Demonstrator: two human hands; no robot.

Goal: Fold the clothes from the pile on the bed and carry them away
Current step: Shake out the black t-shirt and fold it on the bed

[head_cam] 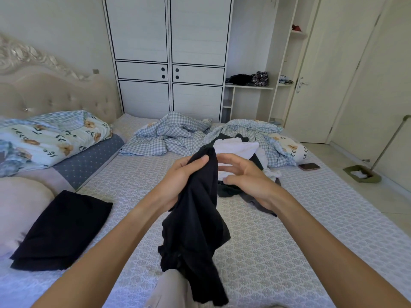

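My left hand (178,176) grips the top of a black garment (198,232), which hangs down crumpled above the bed (289,241). Just right of the garment, my right hand (242,176) hovers with relaxed, spread fingers and holds nothing. Behind my hands lies the pile of clothes (238,147), white and black pieces mixed. A folded black garment (64,230) lies flat on the bed at the left.
A rumpled checked duvet (173,134) and floral pillows (51,138) sit toward the headboard. A phone (309,166) lies near the bed's right edge. Beyond stand a white wardrobe (169,63), open shelves with clothes (249,78) and a door (329,74). A dustpan (361,173) stands on the floor.
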